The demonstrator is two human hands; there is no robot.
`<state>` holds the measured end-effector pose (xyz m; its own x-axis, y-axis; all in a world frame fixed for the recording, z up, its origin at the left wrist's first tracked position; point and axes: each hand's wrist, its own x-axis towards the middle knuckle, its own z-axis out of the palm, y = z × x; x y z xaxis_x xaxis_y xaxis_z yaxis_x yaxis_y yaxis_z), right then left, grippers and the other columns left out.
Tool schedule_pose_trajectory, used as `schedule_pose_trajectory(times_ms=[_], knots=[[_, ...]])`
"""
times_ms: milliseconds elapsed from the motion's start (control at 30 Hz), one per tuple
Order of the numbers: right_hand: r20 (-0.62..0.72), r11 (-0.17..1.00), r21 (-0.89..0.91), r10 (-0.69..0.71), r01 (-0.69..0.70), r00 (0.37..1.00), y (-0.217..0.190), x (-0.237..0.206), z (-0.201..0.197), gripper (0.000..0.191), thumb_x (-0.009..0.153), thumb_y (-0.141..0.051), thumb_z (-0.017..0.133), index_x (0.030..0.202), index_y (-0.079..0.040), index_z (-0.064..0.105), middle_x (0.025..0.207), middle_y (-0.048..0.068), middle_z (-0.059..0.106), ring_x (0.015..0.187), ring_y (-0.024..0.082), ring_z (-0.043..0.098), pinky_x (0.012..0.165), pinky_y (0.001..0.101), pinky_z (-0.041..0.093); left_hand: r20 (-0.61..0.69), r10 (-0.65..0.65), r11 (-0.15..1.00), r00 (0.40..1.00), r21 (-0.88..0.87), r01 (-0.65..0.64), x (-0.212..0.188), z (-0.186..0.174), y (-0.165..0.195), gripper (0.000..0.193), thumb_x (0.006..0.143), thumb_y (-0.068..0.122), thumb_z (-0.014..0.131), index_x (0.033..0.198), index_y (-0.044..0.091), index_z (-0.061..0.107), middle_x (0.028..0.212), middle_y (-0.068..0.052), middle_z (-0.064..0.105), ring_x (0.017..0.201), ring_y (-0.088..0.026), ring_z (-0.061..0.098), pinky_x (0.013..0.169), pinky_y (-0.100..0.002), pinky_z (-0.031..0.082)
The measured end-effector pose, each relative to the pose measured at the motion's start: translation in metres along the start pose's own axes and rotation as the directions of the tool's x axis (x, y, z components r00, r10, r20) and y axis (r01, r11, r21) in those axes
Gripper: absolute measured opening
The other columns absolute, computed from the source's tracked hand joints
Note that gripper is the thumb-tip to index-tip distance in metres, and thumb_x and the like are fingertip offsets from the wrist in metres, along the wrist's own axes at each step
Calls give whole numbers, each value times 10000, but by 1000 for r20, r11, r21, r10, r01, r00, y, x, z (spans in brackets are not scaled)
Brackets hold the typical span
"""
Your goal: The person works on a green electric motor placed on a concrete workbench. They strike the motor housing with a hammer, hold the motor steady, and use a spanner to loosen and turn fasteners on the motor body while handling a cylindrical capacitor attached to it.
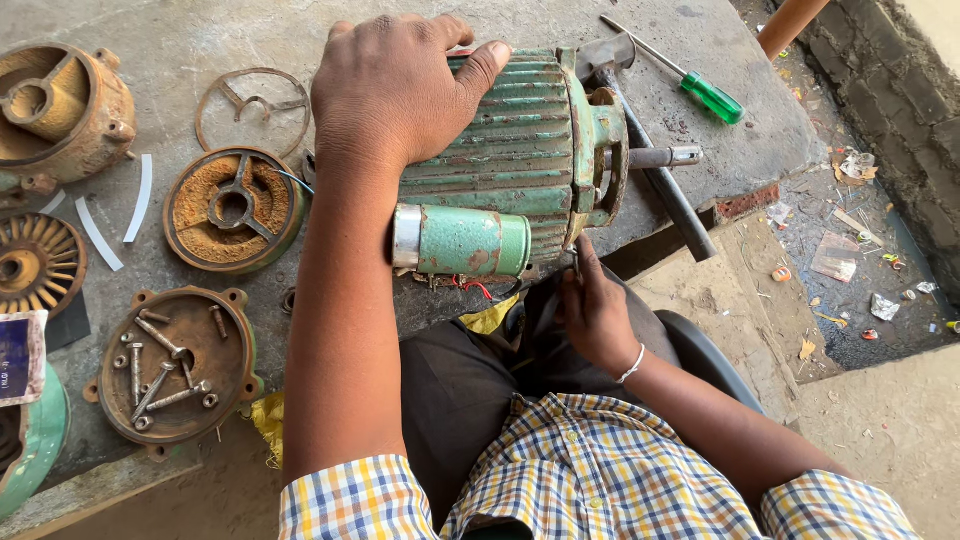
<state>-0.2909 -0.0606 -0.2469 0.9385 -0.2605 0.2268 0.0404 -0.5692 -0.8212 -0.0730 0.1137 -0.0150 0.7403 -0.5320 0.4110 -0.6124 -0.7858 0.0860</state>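
Rough grey concrete slab (200,40) serves as workbench, dirt floor w/ litter at right. Green ribbed electric motor (520,140) lies on its side at near edge of slab, shaft (660,157) pointing right, green cylindrical capacitor (460,240) strapped to its near side.

Left hand (395,90) lies flat on top of motor's left end, fingers slightly spread and curled over ribs, thumb toward the right; pressing down, not pinching. Right hand (595,310) is below motor's right end cover, fingers bent up, tips touching the cover's lower rim; whether it grips sth small, can't tell.

Hammer (650,150) lies just behind shaft, partly hidden by the motor. Green-handled screwdriver (700,90) far right, apart. Left of the arm: rusty end cover (235,208), thin gasket ring (252,105), near-left a round cover w/ loose bolts (170,365) in it, rusty pump housing (60,105) far left, impeller (35,262) below it.
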Motion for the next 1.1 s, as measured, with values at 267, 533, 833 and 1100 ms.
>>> schedule_pose_trajectory(times_ms=[267, 533, 833, 1100], knots=[[5, 988, -108, -114, 114, 993, -7, 4, -5, 659, 1038, -114, 547, 1619, -69, 239, 820, 97, 754, 705, 271, 718, 637, 389, 553, 10, -7, 1000, 1000, -9, 7, 0, -1, 0, 601, 993, 726, 476, 1202, 241, 762, 997, -164, 751, 925, -353, 698, 899, -516, 483], [260, 907, 247, 278, -342, 925, -46, 13, -31, 669, 1006, -135, 518, 1624, -139, 264, 699, 65, 646, 574, 180, 636, 566, 343, 554, -6, -15, 1000, 1000, -12, 15, 0, -1, 0, 598, 976, 731, 474, 1186, 253, 766, 977, -147, 756, 906, -347, 698, 886, -511, 487], [312, 708, 480, 414, -519, 855, -52, 13, -57, 640, 1005, -127, 465, 1618, -143, 285, 605, 4, 476, 456, 116, 446, 414, 295, 416, -55, 16, 1000, 998, 26, -15, 0, 0, 1, 607, 984, 731, 475, 1178, 238, 772, 965, -141, 759, 938, -368, 701, 872, -542, 506], [-48, 989, -80, -130, 126, 990, -6, 3, -2, 609, 1034, -74, 556, 1589, -20, 312, 673, 104, 636, 556, 254, 626, 543, 383, 492, -13, -1, 1000, 1000, -20, 0, 0, 1, 0, 581, 995, 705, 486, 1186, 236, 771, 970, -133, 764, 901, -331, 711, 911, -494, 482]])
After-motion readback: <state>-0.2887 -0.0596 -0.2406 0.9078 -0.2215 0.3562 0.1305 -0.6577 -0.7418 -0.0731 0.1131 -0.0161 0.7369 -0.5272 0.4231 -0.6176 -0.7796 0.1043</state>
